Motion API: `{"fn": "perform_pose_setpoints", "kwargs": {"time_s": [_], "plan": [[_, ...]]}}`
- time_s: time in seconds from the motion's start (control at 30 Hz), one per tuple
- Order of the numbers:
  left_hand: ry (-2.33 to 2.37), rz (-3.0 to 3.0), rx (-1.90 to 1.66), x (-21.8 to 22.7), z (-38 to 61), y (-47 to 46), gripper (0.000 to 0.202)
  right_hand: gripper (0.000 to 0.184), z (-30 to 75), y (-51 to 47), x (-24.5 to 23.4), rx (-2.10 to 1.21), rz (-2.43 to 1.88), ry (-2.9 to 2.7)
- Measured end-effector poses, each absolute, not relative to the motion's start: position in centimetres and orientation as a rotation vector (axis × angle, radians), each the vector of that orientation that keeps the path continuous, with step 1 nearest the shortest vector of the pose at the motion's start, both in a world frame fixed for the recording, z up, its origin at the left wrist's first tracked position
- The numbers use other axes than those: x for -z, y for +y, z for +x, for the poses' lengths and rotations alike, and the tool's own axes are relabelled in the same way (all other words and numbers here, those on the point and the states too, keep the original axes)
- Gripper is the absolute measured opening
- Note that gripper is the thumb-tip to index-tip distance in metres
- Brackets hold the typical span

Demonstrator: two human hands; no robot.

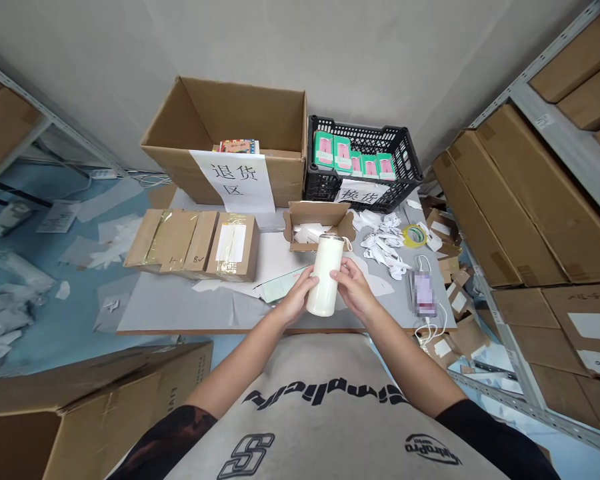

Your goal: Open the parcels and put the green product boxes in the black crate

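Cream bottle [326, 277] is gripped by left hand [299, 293] and right hand [353, 285] above bench [155, 303] near front edge; back-edge carton [173, 160] sign [236, 181] reads 退货区, wall [330, 53] behind.

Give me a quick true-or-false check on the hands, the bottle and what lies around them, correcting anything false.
1. The left hand and right hand both touch the pale bottle. True.
2. The bottle lies on its side inside the small open box. False: it is held upright or nearly so, in front of that box.
3. The tape roll lies beside crumpled paper. True.
4. The black crate stands left of the large open carton. False: it stands to the right.
5. The phone lies near the table's right end. True.
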State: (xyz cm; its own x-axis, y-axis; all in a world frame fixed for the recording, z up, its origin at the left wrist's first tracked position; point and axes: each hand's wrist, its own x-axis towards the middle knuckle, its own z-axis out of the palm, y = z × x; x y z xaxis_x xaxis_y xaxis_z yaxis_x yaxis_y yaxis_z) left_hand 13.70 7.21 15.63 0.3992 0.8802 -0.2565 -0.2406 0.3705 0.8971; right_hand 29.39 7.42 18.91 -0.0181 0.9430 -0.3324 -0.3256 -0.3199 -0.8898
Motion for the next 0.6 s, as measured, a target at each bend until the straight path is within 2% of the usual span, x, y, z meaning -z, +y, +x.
{"fn": "perform_pose_setpoints", "kwargs": {"time_s": [0.07,0.23,0.33,0.43,0.6], "plan": [[0.808,0.856,-0.836,-15.5,13.8,7.0,0.056,0.037,29.5,7.1,-18.9,-1.484,-1.299,-0.861],[1.101,1.097,-0.973,-15.1,14.4,5.8,0.073,0.056,28.7,6.2,-18.4,-1.351,-1.411,-0.941],[1.142,1.13,-1.003,-14.4,13.8,5.4,0.066,0.054,28.3,5.9,-18.6,-1.464,-1.325,-0.771],[0.937,0.908,-0.874,-13.9,12.7,5.3,0.055,0.048,28.2,5.5,-18.9,-1.561,-1.213,-0.737],[0.792,0.795,-0.73,-13.9,11.6,4.6,0.058,0.045,26.9,4.3,-17.7,-1.453,-1.316,-0.736]]}}
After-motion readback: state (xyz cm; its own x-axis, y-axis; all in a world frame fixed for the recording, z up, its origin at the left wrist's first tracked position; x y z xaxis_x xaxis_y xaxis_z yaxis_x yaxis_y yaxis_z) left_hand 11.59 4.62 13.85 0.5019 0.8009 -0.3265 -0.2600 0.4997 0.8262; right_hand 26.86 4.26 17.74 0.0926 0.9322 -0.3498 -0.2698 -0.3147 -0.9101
